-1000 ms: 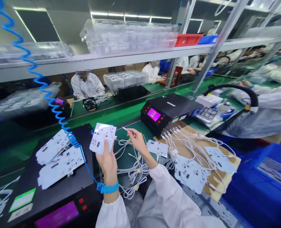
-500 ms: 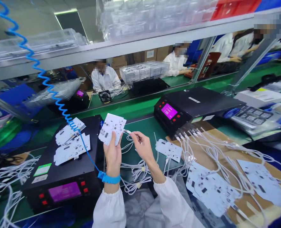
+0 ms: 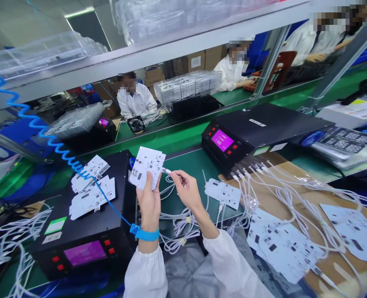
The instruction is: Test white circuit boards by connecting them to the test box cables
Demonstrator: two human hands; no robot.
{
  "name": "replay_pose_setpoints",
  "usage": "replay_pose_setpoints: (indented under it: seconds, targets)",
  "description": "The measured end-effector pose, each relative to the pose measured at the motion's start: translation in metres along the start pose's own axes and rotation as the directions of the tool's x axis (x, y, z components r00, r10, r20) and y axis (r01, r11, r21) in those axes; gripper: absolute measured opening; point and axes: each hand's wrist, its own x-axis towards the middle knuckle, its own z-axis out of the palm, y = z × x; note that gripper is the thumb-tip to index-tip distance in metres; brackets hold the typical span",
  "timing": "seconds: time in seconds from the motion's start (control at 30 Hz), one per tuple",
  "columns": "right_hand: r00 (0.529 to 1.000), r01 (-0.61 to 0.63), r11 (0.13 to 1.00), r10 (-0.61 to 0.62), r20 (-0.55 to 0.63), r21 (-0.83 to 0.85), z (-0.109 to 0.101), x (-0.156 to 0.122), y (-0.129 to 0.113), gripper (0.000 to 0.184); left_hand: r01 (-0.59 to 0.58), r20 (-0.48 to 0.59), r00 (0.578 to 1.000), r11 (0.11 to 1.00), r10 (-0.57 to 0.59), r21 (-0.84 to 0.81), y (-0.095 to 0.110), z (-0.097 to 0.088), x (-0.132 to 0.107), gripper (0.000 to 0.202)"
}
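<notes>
My left hand holds a white circuit board upright by its lower edge, fingers closed on it. A blue wrist strap with a coiled blue cord sits on that wrist. My right hand pinches the plug end of a white cable, which touches the board's right edge. More white cables lie tangled on the green mat below both hands.
A black tester with a purple screen carries loose boards at left. A second black tester stands at right with cables and boards on cardboard. A shelf with clear trays runs overhead. Other people sit across the green belt.
The cable plug in my right hand has come from apart to against the board's right edge. The view has swung left and down.
</notes>
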Motion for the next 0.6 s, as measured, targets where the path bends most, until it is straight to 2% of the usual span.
replay_pose_setpoints:
  seconds: [0.1,0.23,0.37,0.6]
  targets:
    - [1.000,0.001,1.000,-0.001,-0.014,0.009,0.0012,-0.0001,-0.0013,0.040,-0.014,0.001,1.000,1.000,0.014,0.019,-0.0005,-0.0002,-0.0002,0.042]
    - [1.000,0.018,1.000,-0.018,0.023,0.001,0.0029,-0.0004,-0.0010,0.038,-0.024,0.002,1.000,1.000,0.024,0.011,-0.0024,-0.0014,0.0014,0.039]
    - [1.000,0.027,1.000,-0.027,-0.005,-0.006,0.0021,-0.0001,0.0000,0.039,-0.015,-0.023,1.000,1.000,0.016,0.011,-0.0044,-0.0031,0.0020,0.038]
    - [1.000,0.024,1.000,-0.024,0.017,0.006,0.0002,0.0001,0.0002,0.037,-0.021,0.003,1.000,1.000,0.021,-0.006,-0.0057,-0.0019,0.0006,0.039]
